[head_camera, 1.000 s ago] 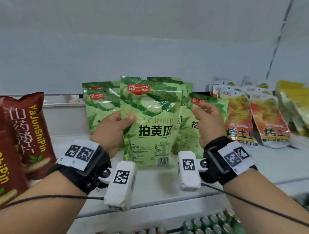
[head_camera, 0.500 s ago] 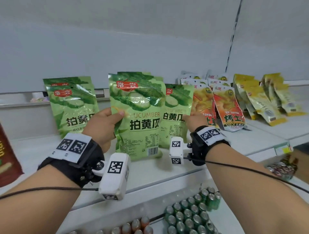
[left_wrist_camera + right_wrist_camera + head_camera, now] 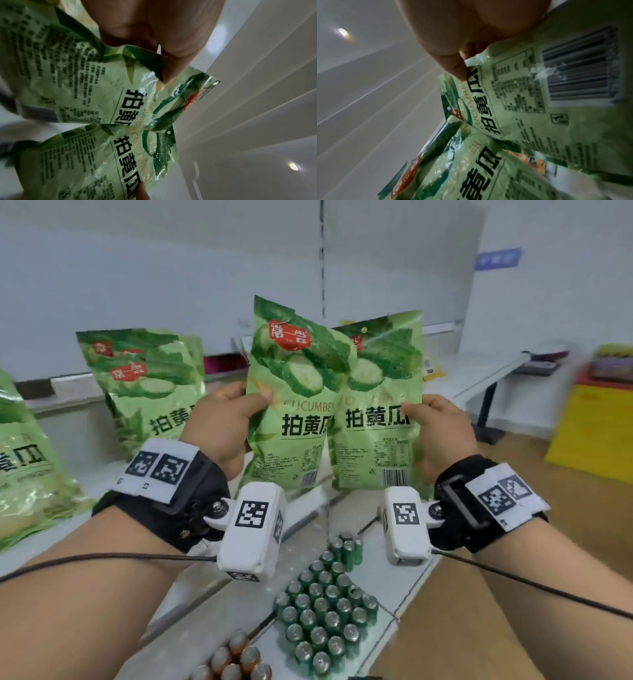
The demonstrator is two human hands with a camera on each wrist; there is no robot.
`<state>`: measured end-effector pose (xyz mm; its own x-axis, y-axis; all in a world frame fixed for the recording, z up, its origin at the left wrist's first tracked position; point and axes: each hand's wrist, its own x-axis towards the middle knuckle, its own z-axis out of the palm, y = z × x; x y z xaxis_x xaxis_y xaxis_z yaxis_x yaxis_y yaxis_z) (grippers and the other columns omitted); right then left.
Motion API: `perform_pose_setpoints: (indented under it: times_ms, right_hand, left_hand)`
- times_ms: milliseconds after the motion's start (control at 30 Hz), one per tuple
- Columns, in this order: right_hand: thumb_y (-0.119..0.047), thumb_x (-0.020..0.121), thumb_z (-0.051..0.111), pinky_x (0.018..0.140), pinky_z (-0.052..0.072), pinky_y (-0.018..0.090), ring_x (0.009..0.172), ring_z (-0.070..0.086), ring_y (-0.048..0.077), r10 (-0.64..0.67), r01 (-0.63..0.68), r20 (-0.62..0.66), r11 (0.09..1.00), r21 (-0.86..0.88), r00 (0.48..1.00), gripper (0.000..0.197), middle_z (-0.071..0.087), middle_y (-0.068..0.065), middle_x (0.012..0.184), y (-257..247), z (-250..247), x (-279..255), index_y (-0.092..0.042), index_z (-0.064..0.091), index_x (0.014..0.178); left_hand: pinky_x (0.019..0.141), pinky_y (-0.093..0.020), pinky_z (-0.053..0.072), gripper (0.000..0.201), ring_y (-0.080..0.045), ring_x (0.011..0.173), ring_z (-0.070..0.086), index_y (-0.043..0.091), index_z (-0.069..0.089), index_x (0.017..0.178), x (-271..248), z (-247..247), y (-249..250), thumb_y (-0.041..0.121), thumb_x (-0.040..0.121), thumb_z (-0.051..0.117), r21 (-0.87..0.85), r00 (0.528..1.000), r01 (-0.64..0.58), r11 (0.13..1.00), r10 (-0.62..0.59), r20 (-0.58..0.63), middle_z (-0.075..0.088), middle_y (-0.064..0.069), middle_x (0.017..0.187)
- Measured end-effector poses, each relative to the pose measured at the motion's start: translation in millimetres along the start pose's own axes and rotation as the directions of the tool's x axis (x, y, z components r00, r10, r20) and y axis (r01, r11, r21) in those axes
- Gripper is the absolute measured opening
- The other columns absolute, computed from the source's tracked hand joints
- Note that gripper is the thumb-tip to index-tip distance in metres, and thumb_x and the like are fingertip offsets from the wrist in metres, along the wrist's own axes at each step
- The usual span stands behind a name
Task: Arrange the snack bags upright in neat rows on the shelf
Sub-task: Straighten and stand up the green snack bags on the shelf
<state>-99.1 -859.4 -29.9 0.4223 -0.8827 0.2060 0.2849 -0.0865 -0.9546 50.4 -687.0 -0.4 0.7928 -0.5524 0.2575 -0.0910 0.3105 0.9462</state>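
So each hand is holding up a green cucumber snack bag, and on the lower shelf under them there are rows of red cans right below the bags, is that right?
Not quite: the cans below the bags are green, as the head view shows. The rest holds: the left hand grips one cucumber bag and the right hand grips another.

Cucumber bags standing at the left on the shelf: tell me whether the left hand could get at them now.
Probably not yet. The left hand already grips a cucumber bag, so it is occupied. The way to the standing bags looks open otherwise.
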Motion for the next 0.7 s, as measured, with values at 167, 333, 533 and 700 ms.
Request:
perform_pose_setpoints:
  times_ms: [167, 333, 533, 700]
  right_hand:
    - [-0.011, 0.086, 0.060, 0.062, 0.054, 0.042, 0.062, 0.057, 0.021, 0.002, -0.058, -0.310, 0.983, -0.175, 0.951, 0.020, 0.063, 0.002, 0.071, -2.6, -113.3, -74.3, -0.020, 0.057, 0.068]
    - [-0.008, 0.086, 0.058, 0.040, 0.046, 0.020, 0.040, 0.052, 0.007, 0.050, -0.248, -0.611, 0.938, -0.243, 0.790, 0.025, 0.055, -0.012, 0.043, 15.1, -225.7, -171.2, -0.017, 0.051, 0.063]
    - [-0.006, 0.083, 0.060, 0.038, 0.036, 0.016, 0.051, 0.047, 0.017, 0.102, -0.550, -0.844, 0.797, -0.248, 0.527, 0.019, 0.055, 0.004, 0.063, 51.6, -336.9, -281.3, -0.012, 0.052, 0.067]
    - [-0.005, 0.082, 0.060, 0.057, 0.035, 0.027, 0.066, 0.047, 0.021, 0.137, -0.694, -0.917, 0.698, -0.179, 0.374, 0.012, 0.053, 0.009, 0.072, 75.0, -416.3, -340.8, -0.009, 0.054, 0.074]
  left_hand:
    - [0.077, -0.036, 0.057, 0.014, -0.023, 0.090, 0.068, 0.011, 0.064, 0.096, -35.5, 86.1, -41.1, 0.003, 0.093, 0.052, -0.004, 0.924, 0.155, 0.988, -0.143, 0.355, 0.070, -0.011, 0.101]
    - [0.083, -0.049, 0.056, 0.019, -0.030, 0.096, 0.068, 0.006, 0.060, 0.110, -113.5, 166.9, -105.3, 0.006, 0.093, 0.054, 0.128, 0.728, 0.341, 0.931, -0.348, 0.590, 0.069, -0.017, 0.107]
    - [0.080, -0.046, 0.057, 0.002, -0.029, 0.084, 0.070, 0.012, 0.063, 0.088, -216.4, 240.6, -178.2, 0.012, 0.089, 0.061, 0.383, 0.481, 0.343, 0.858, -0.510, 0.713, 0.072, -0.012, 0.093]
    - [0.079, -0.048, 0.056, 0.017, -0.032, 0.084, 0.067, 0.019, 0.064, 0.071, -302.9, 296.6, -230.7, 0.014, 0.086, 0.064, 0.519, 0.338, 0.315, 0.795, -0.605, 0.721, 0.072, -0.009, 0.082]
